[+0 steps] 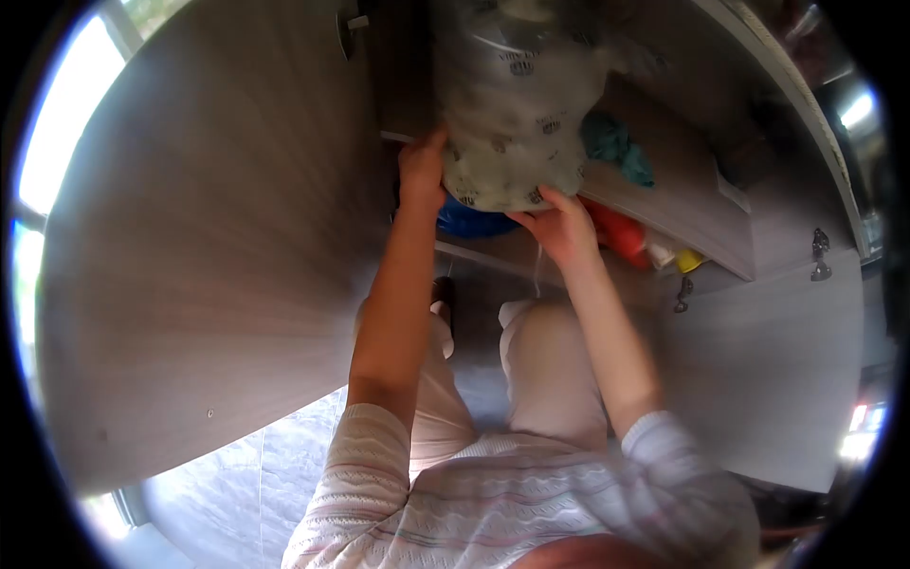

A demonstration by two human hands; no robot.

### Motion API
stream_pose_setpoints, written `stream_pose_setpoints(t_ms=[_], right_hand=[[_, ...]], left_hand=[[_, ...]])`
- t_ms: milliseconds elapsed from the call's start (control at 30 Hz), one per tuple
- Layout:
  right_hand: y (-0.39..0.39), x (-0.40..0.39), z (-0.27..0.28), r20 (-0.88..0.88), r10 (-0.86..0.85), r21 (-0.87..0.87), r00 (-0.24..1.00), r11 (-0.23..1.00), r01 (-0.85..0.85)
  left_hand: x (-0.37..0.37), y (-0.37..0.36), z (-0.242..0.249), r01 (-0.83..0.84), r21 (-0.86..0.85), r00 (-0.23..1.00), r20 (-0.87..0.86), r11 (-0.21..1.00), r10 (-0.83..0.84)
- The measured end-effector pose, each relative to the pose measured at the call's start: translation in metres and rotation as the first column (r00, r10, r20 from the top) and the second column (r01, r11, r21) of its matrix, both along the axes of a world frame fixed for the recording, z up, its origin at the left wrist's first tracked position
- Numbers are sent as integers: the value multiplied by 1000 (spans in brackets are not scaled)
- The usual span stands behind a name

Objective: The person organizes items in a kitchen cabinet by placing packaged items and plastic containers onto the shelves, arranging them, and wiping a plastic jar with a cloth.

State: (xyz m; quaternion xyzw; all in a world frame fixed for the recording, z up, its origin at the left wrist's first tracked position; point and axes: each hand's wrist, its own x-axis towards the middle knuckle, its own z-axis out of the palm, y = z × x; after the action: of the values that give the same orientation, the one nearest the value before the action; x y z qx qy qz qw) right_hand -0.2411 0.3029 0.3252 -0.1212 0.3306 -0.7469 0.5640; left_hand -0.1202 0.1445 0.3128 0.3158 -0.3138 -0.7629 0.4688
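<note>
A large pale plastic bag [517,114] with small dark printed marks hangs over the opening of a cabinet, at the top centre. My left hand [423,173] grips the bag's left side, with its fingers partly hidden behind it. At the bag's lower right corner, my right hand [561,226] holds on with the thumb in front and the fingers near the bottom edge. Below the bag, something blue [474,222] shows inside the cabinet.
Open cabinet doors stand at the left [218,237] and right [768,360]. A teal crumpled bag [618,147] lies on a shelf [678,213]. Red [618,232] and yellow [689,261] items sit beneath it. Grey tiled floor [256,474] shows at lower left.
</note>
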Motion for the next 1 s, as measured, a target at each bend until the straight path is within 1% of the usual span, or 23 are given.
stream_pose_setpoints(t_ms=[33, 167, 233, 333, 433, 467, 500, 600, 700, 800, 867, 900, 1000], right_hand=[[0, 1, -1, 17, -1, 4, 1000, 1000, 1], [-8, -8, -12, 89, 13, 13, 996, 1000, -15], [-12, -5, -15, 88, 12, -3, 996, 1000, -12], [-14, 4, -17, 75, -16, 14, 997, 1000, 15], [-16, 10, -11, 57, -44, 21, 997, 999, 43], [-29, 2, -18, 42, -13, 19, 999, 1000, 12], [-34, 0, -26, 66, -17, -8, 998, 1000, 18], [-37, 4, -27, -7, -12, -25, 1000, 1000, 12], [-36, 3, -26, -130, 60, 45, 990, 997, -55], [-13, 7, -16, -360, 33, 174, 932, 984, 32], [9, 1, -33, -494, 20, 330, 869, 929, 167], [17, -1, -45, -555, 25, 398, 831, 886, 239], [12, -5, -77, -812, -6, 291, 583, 862, 415]], left_hand=[[4, 7, 2, -6, -5, 999, 36, 1000, 7], [10, 32, 10, 51, 52, 990, 128, 997, -58], [18, 44, 11, 87, 64, 978, 182, 994, -97], [27, 46, 1, 141, 62, 974, 172, 988, -150], [24, 45, -5, 91, -31, 981, 177, 995, -84], [18, 39, -14, 37, -31, 985, 168, 999, -31], [16, 37, -18, 21, -33, 987, 161, 999, -15], [17, 32, -21, -4, -48, 989, 145, 999, 11], [20, 25, -23, -14, -40, 993, 120, 999, 19], [24, 19, -18, -40, -29, 992, 119, 999, 43], [26, 18, -15, -68, 0, 990, 123, 998, 68], [28, 15, -18, -75, -1, 989, 128, 997, 75], [30, 6, -21, -96, -5, 983, 154, 995, 95]])
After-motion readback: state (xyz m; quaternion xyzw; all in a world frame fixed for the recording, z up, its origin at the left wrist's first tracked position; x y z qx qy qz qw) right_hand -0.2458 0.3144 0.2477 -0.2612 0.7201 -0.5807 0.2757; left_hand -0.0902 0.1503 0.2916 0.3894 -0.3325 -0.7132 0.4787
